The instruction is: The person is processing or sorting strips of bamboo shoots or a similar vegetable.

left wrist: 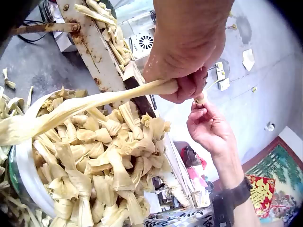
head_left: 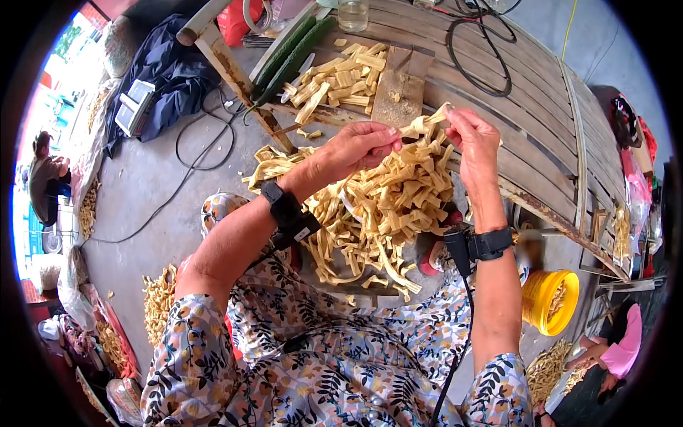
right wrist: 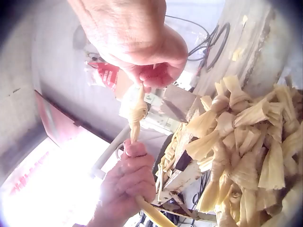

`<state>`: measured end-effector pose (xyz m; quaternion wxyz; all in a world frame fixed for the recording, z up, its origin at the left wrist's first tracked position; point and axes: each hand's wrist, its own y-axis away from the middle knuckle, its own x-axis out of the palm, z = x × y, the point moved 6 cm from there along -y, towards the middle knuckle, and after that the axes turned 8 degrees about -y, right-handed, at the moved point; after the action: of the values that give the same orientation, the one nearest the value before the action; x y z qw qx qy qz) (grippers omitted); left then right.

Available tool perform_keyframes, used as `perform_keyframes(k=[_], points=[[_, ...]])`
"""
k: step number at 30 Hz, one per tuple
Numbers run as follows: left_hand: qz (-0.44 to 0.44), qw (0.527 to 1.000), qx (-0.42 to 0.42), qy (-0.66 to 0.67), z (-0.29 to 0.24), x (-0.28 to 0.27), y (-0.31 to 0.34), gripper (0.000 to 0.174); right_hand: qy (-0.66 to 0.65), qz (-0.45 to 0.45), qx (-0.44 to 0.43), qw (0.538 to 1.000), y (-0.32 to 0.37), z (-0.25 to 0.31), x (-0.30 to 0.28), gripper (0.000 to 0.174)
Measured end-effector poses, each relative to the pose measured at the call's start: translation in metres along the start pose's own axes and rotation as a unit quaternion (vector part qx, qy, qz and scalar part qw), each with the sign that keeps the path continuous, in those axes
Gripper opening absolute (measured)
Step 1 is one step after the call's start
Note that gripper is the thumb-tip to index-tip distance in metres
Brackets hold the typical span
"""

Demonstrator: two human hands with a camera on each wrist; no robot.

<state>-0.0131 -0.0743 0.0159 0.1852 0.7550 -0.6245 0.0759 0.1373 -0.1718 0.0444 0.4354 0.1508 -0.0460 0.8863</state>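
Between the two hands a pale yellow strip, like tofu skin (head_left: 425, 127), is stretched, with a knot (right wrist: 137, 112) in it. My left hand (head_left: 359, 149) holds one side in curled fingers; the strip's long tail (left wrist: 94, 100) hangs out below that hand. At the other end, my right hand (head_left: 478, 146) pinches the short tip between thumb and fingers. Below both hands lies a heaped pile of similar knotted strips (head_left: 409, 188). The left wrist view shows them in a basin with a white rim (left wrist: 38, 196). Loose untied strips (head_left: 391, 260) drape over its near side.
On the slatted bench (head_left: 526, 135) ahead are short yellow pieces (head_left: 341, 82), a wooden board (head_left: 388, 103), cucumbers (head_left: 299, 58), a glass (head_left: 353, 16) and a black cable (head_left: 491, 35). A yellow bucket (head_left: 535, 306) stands at right. Other people sit at both sides.
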Motion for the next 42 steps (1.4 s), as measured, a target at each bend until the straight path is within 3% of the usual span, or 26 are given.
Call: perform_keyframes(k=[2, 5, 9, 10, 17, 20, 23, 24, 27, 28, 32, 35, 42], points=[[-0.016, 1.000, 0.002, 0.006, -0.004, -0.002, 0.001, 0.023, 0.010, 0.009, 0.026, 1.000, 0.003, 0.004, 0.007, 0.019], [-0.014, 1.000, 0.005, -0.003, -0.002, -0.005, 0.000, 0.022, 0.056, 0.092, 0.094, 0.990, 0.012, -0.004, 0.023, 0.028], [-0.011, 1.000, -0.017, -0.010, 0.002, -0.002, -0.005, 0.021, 0.024, 0.185, 0.101, 0.977, 0.012, -0.024, 0.037, 0.023], [0.001, 1.000, -0.013, -0.004, 0.001, -0.003, -0.006, 0.021, 0.013, 0.155, 0.085, 0.984, 0.012, -0.021, 0.037, 0.016], [0.045, 0.998, -0.020, 0.025, 0.000, -0.005, -0.002, 0.022, -0.022, 0.132, 0.113, 0.985, 0.009, -0.020, 0.028, 0.012], [0.011, 0.999, -0.022, -0.049, -0.007, -0.008, -0.002, 0.022, -0.022, 0.117, 0.115, 0.986, 0.003, -0.024, 0.028, 0.012], [-0.036, 0.941, 0.081, -0.327, -0.024, -0.023, -0.011, 0.022, -0.032, 0.090, 0.096, 0.991, -0.013, -0.024, 0.022, 0.012], [-0.050, 0.936, 0.073, -0.341, -0.027, -0.031, -0.016, 0.021, -0.032, 0.080, 0.085, 0.993, -0.020, -0.024, 0.020, 0.013], [-0.175, 0.849, 0.137, -0.479, -0.054, -0.051, -0.024, 0.018, -0.060, 0.051, 0.063, 0.995, -0.041, -0.029, 0.018, 0.014], [-0.197, 0.841, 0.181, -0.471, -0.059, -0.057, -0.031, 0.018, -0.069, 0.038, 0.053, 0.995, -0.047, -0.030, 0.019, 0.015], [-0.254, 0.834, 0.208, -0.444, -0.060, -0.072, -0.058, 0.020, -0.083, -0.001, 0.023, 0.996, -0.065, -0.031, 0.021, 0.015], [-0.283, 0.831, 0.168, -0.448, -0.063, -0.075, -0.064, 0.019, -0.081, -0.016, 0.010, 0.997, -0.072, -0.035, 0.023, 0.015], [-0.319, 0.824, 0.209, -0.420, -0.054, -0.091, -0.079, 0.015, -0.082, -0.032, -0.001, 0.996, -0.083, -0.045, 0.024, 0.015]])
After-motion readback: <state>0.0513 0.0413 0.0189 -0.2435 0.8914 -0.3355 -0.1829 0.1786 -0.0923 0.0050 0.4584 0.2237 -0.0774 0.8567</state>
